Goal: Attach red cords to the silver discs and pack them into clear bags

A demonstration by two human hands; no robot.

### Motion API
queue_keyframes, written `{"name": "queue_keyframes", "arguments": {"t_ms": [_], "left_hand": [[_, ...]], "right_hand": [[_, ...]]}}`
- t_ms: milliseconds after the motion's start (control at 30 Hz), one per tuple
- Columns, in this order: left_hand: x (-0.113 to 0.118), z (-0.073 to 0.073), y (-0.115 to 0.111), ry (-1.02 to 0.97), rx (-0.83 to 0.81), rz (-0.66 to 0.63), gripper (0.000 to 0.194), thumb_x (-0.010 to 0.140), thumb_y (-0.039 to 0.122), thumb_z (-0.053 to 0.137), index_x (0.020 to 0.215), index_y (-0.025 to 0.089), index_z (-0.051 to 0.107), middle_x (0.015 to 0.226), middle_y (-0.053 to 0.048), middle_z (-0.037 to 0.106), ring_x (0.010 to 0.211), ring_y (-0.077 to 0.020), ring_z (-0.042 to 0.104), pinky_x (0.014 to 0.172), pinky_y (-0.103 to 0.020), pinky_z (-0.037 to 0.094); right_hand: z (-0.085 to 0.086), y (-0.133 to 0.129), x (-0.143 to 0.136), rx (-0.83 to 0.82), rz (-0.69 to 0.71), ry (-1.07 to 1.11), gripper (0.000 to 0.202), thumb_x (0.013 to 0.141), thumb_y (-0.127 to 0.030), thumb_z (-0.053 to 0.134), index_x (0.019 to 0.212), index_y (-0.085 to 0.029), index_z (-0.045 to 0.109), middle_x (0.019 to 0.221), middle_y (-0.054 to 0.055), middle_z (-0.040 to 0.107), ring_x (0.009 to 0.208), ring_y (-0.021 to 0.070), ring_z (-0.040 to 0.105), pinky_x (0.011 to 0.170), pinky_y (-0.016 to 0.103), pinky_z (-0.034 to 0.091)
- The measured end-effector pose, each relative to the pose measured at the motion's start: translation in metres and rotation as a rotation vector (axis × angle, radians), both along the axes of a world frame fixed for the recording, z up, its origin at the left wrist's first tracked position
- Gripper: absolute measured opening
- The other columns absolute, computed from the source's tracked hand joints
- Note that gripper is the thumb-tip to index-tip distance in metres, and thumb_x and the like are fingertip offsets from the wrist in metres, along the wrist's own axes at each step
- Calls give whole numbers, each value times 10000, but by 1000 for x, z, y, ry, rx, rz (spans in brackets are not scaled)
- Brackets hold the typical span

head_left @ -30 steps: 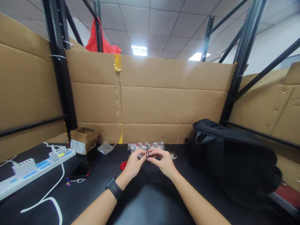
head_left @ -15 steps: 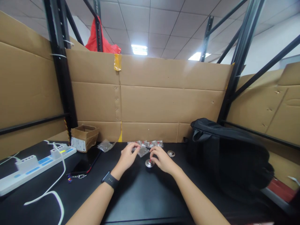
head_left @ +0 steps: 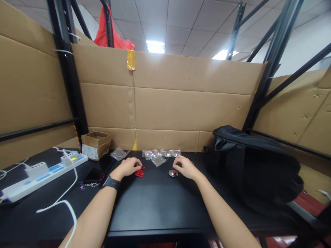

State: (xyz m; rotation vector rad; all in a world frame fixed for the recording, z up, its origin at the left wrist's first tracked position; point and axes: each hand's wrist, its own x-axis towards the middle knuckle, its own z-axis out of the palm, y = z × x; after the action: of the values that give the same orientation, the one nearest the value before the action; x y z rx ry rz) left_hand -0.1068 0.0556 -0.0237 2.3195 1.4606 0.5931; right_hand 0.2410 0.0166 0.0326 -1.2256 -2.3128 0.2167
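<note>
My left hand [head_left: 131, 166], with a dark watch on its wrist, is low over the black table with its fingers curled. Its fingertips touch a bunched red cord [head_left: 140, 172] that lies in loops on the table top. To the right, my right hand [head_left: 185, 166] has thumb and forefinger brought together at the far edge of a small shiny, cymbal-shaped metal disc [head_left: 173, 173]. A bit of red shows at the disc's middle. The fingertips' exact hold is hard to see. Behind the right hand, a second metal disc is mostly hidden.
Several small clear packets [head_left: 161, 153] line the back, with a flat clear bag [head_left: 158, 161] before them. At left are an open cardboard box [head_left: 97, 144], a plastic wrapper [head_left: 119, 154], a dark phone [head_left: 95, 174] and a white power strip [head_left: 46, 175]. A black backpack [head_left: 256, 168] stands right.
My hands have moved apart, the left to the left and the right to the right. The red cord now shows bunched on the table by my left hand. The metal disc has shifted right.
</note>
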Motion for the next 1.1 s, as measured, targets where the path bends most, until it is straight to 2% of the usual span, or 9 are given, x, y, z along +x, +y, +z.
{"name": "queue_keyframes", "arguments": {"t_ms": [133, 200, 267, 433, 533, 667, 833, 967, 1100], "left_hand": [[15, 3, -5, 34, 3, 90, 123, 803, 349, 634, 770, 277, 728, 851, 0, 749, 856, -215, 677, 767, -292, 413], [21, 3, -7, 48, 2, 120, 113, 790, 341, 649, 739, 272, 722, 844, -4, 745, 867, -224, 674, 783, -308, 402], [24, 1, -8, 70, 17, 136, 123, 796, 329, 637, 727, 266, 717, 862, -12, 743, 892, -234, 666, 791, -323, 387], [28, -5, -6, 81, 90, 162, 192, 868, 335, 554, 777, 253, 701, 930, -36, 739, 985, -256, 635, 812, -350, 350], [29, -2, -6, 29, 130, 193, 209, 912, 335, 496, 824, 250, 667, 905, -29, 738, 978, -248, 635, 844, -363, 336], [32, 12, -11, -113, 159, 208, 211, 932, 345, 460, 862, 258, 640, 889, -1, 745, 937, -223, 659, 851, -345, 340], [49, 30, -27, -332, 169, 129, 210, 855, 453, 583, 851, 281, 703, 915, 25, 755, 925, -211, 681, 825, -297, 395], [71, 34, -39, -431, 146, 49, 175, 769, 437, 694, 786, 264, 722, 868, 20, 759, 893, -210, 689, 843, -294, 438], [91, 28, -44, -587, 146, -81, 164, 773, 394, 708, 821, 238, 729, 882, -9, 761, 874, -200, 692, 853, -288, 484]], "right_hand": [[-3, 12, 31, 14, -278, -71, 153, 850, -232, 614, 967, -191, 704, 1008, 84, 658, 983, 223, 618, 893, 332, 449], [-5, 16, 50, -45, -407, -127, 293, 773, -261, 699, 1056, -187, 699, 1094, 112, 660, 1046, 259, 616, 915, 350, 445], [-8, 19, 65, -111, -459, -148, 416, 692, -271, 769, 1092, -182, 697, 1122, 123, 674, 1044, 278, 632, 903, 351, 455], [-14, 23, 76, -139, -425, -108, 387, 677, -179, 758, 1061, -196, 706, 1023, 66, 739, 937, 212, 683, 836, 274, 478], [-17, 26, 75, -125, -427, -77, 332, 686, -140, 732, 1013, -192, 714, 965, 54, 748, 886, 192, 688, 797, 258, 482], [-18, 27, 78, -109, -452, -41, 301, 658, -124, 744, 951, -191, 720, 894, 45, 741, 800, 180, 679, 731, 253, 482], [-10, 24, 76, -49, -459, 21, 329, 629, -105, 743, 945, -190, 710, 910, 48, 726, 819, 185, 666, 761, 271, 489], [0, 16, 48, 41, -360, 258, 316, 666, -142, 714, 975, -202, 687, 1010, 57, 714, 878, 200, 660, 786, 305, 508], [4, -1, -4, -110, -50, 575, 384, 734, -248, 725, 1104, -218, 627, 1136, 74, 691, 956, 210, 675, 729, 292, 536]]}}
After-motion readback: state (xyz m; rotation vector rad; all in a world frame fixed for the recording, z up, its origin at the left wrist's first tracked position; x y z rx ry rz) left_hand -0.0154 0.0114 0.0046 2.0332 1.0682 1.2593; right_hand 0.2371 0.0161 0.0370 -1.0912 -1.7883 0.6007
